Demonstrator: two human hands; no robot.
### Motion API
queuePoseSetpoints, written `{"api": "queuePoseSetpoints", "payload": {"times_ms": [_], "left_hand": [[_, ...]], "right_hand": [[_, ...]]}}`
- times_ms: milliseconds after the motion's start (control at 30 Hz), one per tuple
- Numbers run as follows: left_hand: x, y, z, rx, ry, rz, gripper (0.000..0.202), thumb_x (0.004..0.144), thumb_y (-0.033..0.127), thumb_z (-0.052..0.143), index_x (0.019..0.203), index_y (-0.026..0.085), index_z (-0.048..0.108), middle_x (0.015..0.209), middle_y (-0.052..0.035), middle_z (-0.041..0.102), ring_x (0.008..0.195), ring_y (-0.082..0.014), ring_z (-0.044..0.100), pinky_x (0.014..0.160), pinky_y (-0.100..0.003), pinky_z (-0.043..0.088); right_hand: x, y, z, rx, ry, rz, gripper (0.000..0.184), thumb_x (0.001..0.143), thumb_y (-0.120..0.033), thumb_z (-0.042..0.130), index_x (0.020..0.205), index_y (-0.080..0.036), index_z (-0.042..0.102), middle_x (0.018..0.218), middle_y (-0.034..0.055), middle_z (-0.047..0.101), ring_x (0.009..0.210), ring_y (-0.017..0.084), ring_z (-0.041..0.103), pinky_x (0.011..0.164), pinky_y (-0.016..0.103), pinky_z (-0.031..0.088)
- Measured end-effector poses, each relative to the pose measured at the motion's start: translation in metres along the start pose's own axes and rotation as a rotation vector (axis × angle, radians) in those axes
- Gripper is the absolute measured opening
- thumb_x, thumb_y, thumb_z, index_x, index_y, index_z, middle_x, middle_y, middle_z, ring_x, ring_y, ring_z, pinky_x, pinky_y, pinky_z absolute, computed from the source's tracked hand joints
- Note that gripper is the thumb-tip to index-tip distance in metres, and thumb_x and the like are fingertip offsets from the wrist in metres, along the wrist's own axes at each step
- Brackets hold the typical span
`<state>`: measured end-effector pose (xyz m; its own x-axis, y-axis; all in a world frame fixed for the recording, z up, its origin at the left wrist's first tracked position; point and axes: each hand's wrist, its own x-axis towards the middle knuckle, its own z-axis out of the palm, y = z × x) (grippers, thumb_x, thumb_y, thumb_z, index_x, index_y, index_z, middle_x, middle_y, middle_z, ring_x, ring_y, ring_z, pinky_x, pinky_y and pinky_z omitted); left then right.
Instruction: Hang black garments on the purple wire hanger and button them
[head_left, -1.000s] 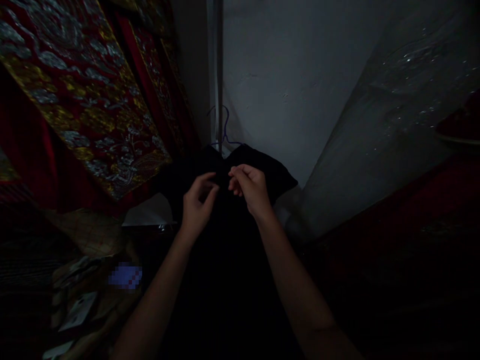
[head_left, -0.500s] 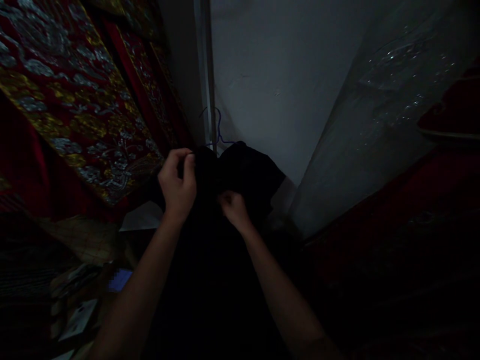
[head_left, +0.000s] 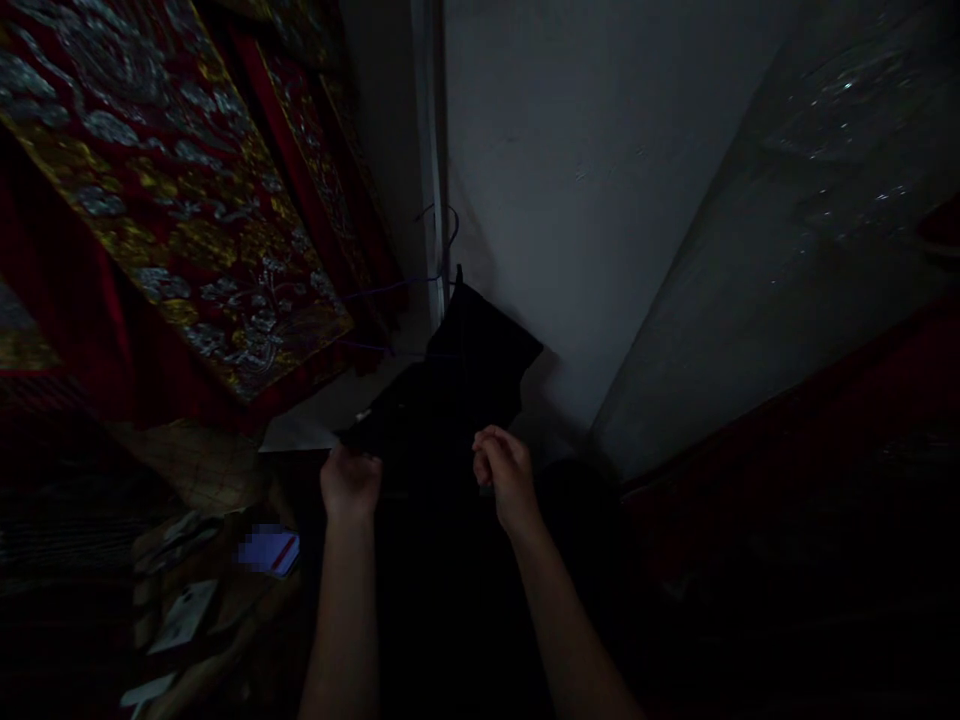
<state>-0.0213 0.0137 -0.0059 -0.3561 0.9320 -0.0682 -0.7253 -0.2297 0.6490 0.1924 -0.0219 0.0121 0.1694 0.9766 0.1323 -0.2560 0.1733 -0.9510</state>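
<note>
A black garment (head_left: 484, 350) hangs by one shoulder from a thin bluish wire hanger (head_left: 396, 288). The hanger's left arm is bare, and the cloth slopes down from it to the left. My left hand (head_left: 351, 482) is closed on the garment's lower left edge. To the right, my right hand (head_left: 506, 475) is curled closed in front of the dark cloth, apparently gripping it, though the fabric at its fingers is too dark to make out clearly.
The hanger hooks at a narrow upright metal strip (head_left: 431, 120) by a pale wall panel (head_left: 570, 200). Red cloth with gold and silver embroidery (head_left: 180, 200) hangs at left. Below it lie a lit phone (head_left: 270, 552) and a pale card-like item (head_left: 184, 615). Clear plastic sheeting (head_left: 810, 200) covers the right side.
The garment's left shoulder has come off the hanger, baring the wire. My left hand has moved down with the cloth, and my right hand has moved down and slightly right. The view has shifted a little.
</note>
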Motion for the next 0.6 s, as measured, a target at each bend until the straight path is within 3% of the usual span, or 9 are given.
{"api": "queuePoseSetpoints", "payload": {"times_ms": [100, 200, 267, 333, 467, 600], "left_hand": [[-0.02, -0.022, 0.013, -0.042, 0.027, -0.074, 0.015, 0.086, 0.028, 0.061, 0.093, 0.019, 0.071, 0.086, -0.0032, 0.075, 0.087, -0.0169, 0.07, 0.089, -0.031, 0.051], [-0.044, -0.03, 0.038, 0.064, -0.066, 0.017, 0.017, 0.08, 0.032, 0.073, 0.092, 0.02, 0.07, 0.088, -0.0005, 0.072, 0.087, -0.0143, 0.068, 0.087, -0.027, 0.05], [-0.062, -0.034, 0.054, 0.25, -0.15, 0.099, 0.021, 0.078, 0.036, 0.076, 0.091, 0.02, 0.071, 0.088, 0.0004, 0.071, 0.085, -0.0141, 0.066, 0.084, -0.026, 0.05], [-0.078, -0.038, 0.066, 0.467, -0.273, 0.165, 0.022, 0.08, 0.038, 0.075, 0.089, 0.019, 0.072, 0.085, -0.0005, 0.07, 0.085, -0.0157, 0.065, 0.082, -0.026, 0.05], [-0.086, -0.035, 0.08, 0.729, -0.481, 0.292, 0.021, 0.085, 0.038, 0.069, 0.085, 0.018, 0.072, 0.082, -0.0021, 0.068, 0.083, -0.0179, 0.063, 0.079, -0.027, 0.05], [-0.068, -0.02, 0.082, 0.811, -0.554, 0.42, 0.022, 0.089, 0.04, 0.065, 0.091, 0.019, 0.073, 0.093, -0.0051, 0.067, 0.092, -0.0197, 0.063, 0.084, -0.027, 0.049]], "right_hand": [[0.004, 0.008, -0.018, -0.095, 0.025, -0.009, 0.028, 0.078, -0.047, 0.06, 0.07, -0.021, 0.055, 0.048, -0.0057, 0.046, 0.044, 0.01, 0.042, 0.047, 0.024, 0.032], [-0.001, 0.009, -0.022, -0.257, -0.067, -0.085, 0.029, 0.071, -0.038, 0.072, 0.091, -0.021, 0.062, 0.081, 0.0018, 0.067, 0.076, 0.017, 0.062, 0.071, 0.029, 0.049], [-0.009, 0.007, -0.015, -0.302, -0.206, -0.165, 0.048, 0.069, -0.03, 0.077, 0.113, -0.023, 0.059, 0.112, 0.0059, 0.068, 0.104, 0.021, 0.063, 0.092, 0.034, 0.049], [-0.014, 0.005, -0.006, -0.287, -0.276, -0.231, 0.053, 0.075, -0.027, 0.073, 0.124, -0.024, 0.053, 0.126, 0.0077, 0.064, 0.118, 0.022, 0.059, 0.103, 0.036, 0.044], [-0.005, 0.0, 0.005, -0.289, -0.199, -0.258, 0.021, 0.089, -0.032, 0.056, 0.107, -0.022, 0.061, 0.108, 0.0071, 0.069, 0.104, 0.021, 0.064, 0.097, 0.035, 0.048], [0.013, -0.02, -0.002, -0.332, -0.287, -0.244, 0.018, 0.088, -0.033, 0.054, 0.088, -0.02, 0.067, 0.086, 0.0036, 0.07, 0.085, 0.021, 0.066, 0.08, 0.032, 0.051]]}}
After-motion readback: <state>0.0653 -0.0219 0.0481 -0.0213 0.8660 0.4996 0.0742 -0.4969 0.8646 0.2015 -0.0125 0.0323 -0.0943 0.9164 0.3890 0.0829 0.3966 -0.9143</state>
